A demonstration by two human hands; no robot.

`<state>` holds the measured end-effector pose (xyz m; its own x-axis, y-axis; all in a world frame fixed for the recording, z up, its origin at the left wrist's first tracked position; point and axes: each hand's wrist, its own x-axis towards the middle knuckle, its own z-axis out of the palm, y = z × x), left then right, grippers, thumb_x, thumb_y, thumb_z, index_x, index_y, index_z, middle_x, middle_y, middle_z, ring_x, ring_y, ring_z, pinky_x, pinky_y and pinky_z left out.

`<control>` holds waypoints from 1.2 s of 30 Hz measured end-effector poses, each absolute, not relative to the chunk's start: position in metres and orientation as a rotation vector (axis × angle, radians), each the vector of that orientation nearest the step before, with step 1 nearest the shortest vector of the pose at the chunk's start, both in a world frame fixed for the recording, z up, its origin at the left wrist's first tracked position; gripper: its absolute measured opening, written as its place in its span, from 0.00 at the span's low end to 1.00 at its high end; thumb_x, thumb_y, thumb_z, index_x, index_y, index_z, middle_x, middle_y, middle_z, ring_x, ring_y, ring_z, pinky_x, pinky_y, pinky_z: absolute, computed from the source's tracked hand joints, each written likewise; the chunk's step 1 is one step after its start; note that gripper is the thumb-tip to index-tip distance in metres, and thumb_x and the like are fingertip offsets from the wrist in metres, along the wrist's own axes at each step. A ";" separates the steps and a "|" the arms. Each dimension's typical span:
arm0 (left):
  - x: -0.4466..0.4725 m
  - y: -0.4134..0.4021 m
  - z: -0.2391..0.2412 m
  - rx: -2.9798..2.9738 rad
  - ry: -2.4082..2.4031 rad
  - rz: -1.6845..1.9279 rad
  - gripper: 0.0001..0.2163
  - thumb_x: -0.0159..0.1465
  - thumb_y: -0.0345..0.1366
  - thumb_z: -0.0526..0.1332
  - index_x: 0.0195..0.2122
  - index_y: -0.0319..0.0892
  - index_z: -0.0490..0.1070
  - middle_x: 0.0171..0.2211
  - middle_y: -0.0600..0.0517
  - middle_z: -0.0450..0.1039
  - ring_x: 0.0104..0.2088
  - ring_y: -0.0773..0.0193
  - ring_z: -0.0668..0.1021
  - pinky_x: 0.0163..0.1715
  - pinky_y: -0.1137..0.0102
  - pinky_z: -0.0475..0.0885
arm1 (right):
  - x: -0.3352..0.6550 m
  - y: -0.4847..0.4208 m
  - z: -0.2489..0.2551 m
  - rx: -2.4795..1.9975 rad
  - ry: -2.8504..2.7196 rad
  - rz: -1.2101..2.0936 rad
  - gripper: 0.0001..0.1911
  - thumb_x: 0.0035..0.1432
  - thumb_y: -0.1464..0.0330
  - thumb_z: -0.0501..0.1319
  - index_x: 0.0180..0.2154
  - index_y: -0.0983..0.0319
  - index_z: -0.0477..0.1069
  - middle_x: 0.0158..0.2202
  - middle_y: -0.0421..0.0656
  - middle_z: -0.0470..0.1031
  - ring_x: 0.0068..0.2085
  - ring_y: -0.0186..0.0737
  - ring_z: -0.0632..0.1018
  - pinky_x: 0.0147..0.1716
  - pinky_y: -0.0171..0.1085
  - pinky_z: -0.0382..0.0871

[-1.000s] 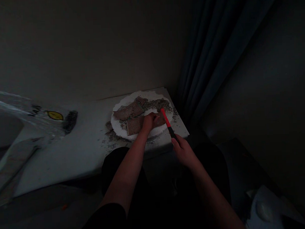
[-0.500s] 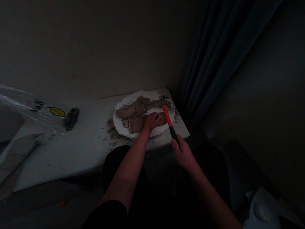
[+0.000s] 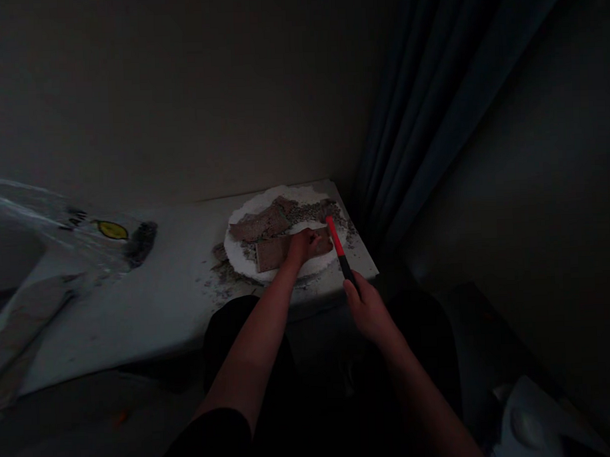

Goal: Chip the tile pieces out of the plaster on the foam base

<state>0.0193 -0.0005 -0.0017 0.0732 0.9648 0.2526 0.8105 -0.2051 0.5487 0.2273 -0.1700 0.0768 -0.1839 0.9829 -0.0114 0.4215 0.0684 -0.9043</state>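
Observation:
My right hand (image 3: 366, 304) is wrapped around the black grip of a hammer (image 3: 336, 239) with a red shank. The hammer's dark head is low over grey rubble (image 3: 308, 212) at the right of a white round slab (image 3: 240, 256). On that slab lies a brown tile-like piece (image 3: 270, 254), with my left hand (image 3: 302, 245) closed over its middle, fingers bent. Its fingertips are too dark to make out fully. Behind it rests a second brown piece (image 3: 255, 225), broken at the edges.
The white bench (image 3: 152, 307) carries scattered crumbs around the slab. At the left are a clear plastic bag (image 3: 105, 235) with a yellow mark and dark contents. A wall stands behind, a blue-grey curtain (image 3: 445, 97) hangs right, and a pale object (image 3: 532, 420) is lower right.
The whole view has shifted slightly. The hammer head stays low by the rubble in my right hand, and my left hand remains on the brown tile-like piece.

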 end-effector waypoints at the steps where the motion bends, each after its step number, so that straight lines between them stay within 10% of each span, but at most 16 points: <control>1: 0.019 0.000 -0.002 2.108 1.775 0.852 0.10 0.63 0.40 0.58 0.33 0.39 0.75 0.34 0.46 0.77 0.34 0.61 0.76 0.38 0.68 0.68 | 0.228 -0.170 0.078 -1.405 -1.677 1.069 0.21 0.67 0.59 0.50 0.56 0.62 0.66 0.39 0.48 0.77 0.37 0.44 0.76 0.37 0.39 0.67; 36: 0.020 0.000 -0.003 2.114 1.835 0.773 0.12 0.63 0.40 0.57 0.34 0.38 0.76 0.35 0.44 0.78 0.34 0.60 0.76 0.37 0.68 0.68 | 0.226 -0.171 0.067 -1.438 -1.681 1.013 0.20 0.67 0.60 0.49 0.54 0.63 0.67 0.37 0.48 0.77 0.37 0.43 0.77 0.37 0.38 0.67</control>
<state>0.0200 0.0002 -0.0029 0.0727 0.9697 0.2332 0.8444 -0.1843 0.5029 0.2260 -0.1706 0.0668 -0.1450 0.9893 0.0167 0.4472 0.0806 -0.8908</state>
